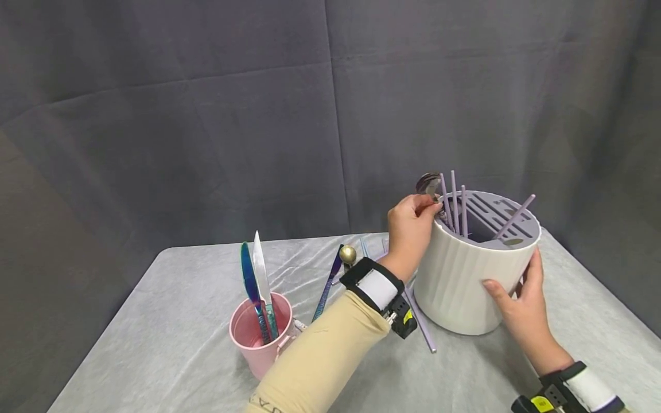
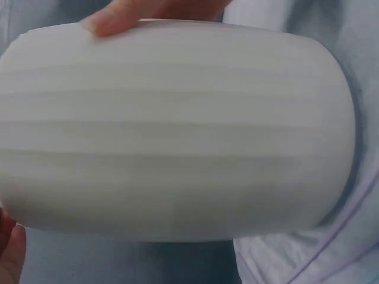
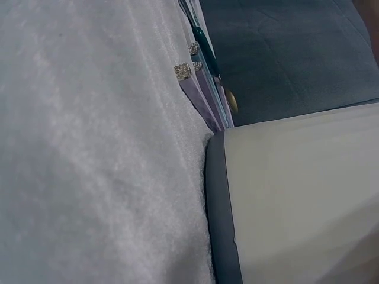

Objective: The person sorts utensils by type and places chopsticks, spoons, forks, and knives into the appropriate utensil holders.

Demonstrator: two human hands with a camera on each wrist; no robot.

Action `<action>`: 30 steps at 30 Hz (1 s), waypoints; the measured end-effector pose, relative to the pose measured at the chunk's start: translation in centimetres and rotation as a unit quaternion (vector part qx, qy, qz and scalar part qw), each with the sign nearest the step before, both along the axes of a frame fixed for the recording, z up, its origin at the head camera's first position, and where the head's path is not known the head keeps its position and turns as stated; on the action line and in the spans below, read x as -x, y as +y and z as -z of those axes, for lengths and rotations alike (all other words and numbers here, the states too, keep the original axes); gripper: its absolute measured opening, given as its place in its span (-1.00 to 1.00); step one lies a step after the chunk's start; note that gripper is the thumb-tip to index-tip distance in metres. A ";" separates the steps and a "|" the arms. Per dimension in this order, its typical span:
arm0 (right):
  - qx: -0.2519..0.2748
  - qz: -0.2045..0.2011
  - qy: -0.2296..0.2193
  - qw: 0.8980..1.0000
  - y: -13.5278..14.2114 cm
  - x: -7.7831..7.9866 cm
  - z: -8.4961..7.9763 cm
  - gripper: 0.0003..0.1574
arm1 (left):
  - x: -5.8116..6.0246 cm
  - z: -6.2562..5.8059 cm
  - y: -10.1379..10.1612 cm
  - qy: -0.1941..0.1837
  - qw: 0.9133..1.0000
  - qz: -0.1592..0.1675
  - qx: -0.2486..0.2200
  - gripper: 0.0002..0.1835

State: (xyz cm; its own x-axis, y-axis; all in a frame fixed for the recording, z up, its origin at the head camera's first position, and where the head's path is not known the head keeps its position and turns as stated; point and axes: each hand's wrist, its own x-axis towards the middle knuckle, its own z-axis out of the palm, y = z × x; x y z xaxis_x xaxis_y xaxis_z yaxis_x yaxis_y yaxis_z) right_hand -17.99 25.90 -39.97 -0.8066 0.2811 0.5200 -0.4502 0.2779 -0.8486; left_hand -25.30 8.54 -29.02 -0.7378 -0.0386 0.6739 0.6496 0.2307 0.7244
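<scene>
My left hand point(image 1: 411, 226) pinches a shiny metal spoon point(image 1: 427, 183) just below its bowl, at the left rim of a ribbed white utensil holder point(image 1: 459, 287). The spoon's handle is mostly hidden by the fingers and the holder's grey slotted lid point(image 1: 496, 209). Several lilac chopsticks point(image 1: 454, 198) stand in the lid's large opening, one leaning right. Against the holder's right side, my right hand point(image 1: 527, 312) holds it with thumb in front and fingers round the side. In the left wrist view the ribbed wall fills the middle, with the right thumb point(image 2: 112, 18) on it.
A pink cup point(image 1: 258, 344) with two upright knives point(image 1: 260, 269) stands to the left. Behind the left forearm lie a dark iridescent utensil point(image 1: 327, 287), a gold spoon point(image 1: 348, 254) and lilac chopsticks point(image 1: 420, 321). A grey cloth point(image 1: 170, 321) covers the table; a dark curtain hangs behind.
</scene>
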 end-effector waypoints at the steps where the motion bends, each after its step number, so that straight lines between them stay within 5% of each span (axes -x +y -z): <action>1: 0.000 0.000 -0.001 1.000 0.0 0.0 0.0 0.12 | 0.0 0.1 0.0 0.004 1.000 -0.009 0.020 -0.95; 8: 0.002 -0.002 0.002 1.000 -0.2 -0.1 -0.1 0.10 | -0.1 0.3 -0.5 0.045 0.980 -0.107 0.165 -0.90; 13: 0.002 -0.003 0.007 1.000 -0.1 -0.1 -0.1 0.10 | -0.2 0.7 -0.7 0.039 0.983 -0.088 0.156 -0.88; 20: 0.001 -0.003 0.008 1.000 0.0 -0.1 -0.1 0.09 | -0.3 1.3 -0.9 -0.009 0.997 -0.014 0.081 -0.75; 30: 0.000 -0.002 0.009 1.000 0.1 0.0 -0.3 0.10 | -0.4 1.9 -1.9 -0.030 0.998 0.037 0.051 -0.71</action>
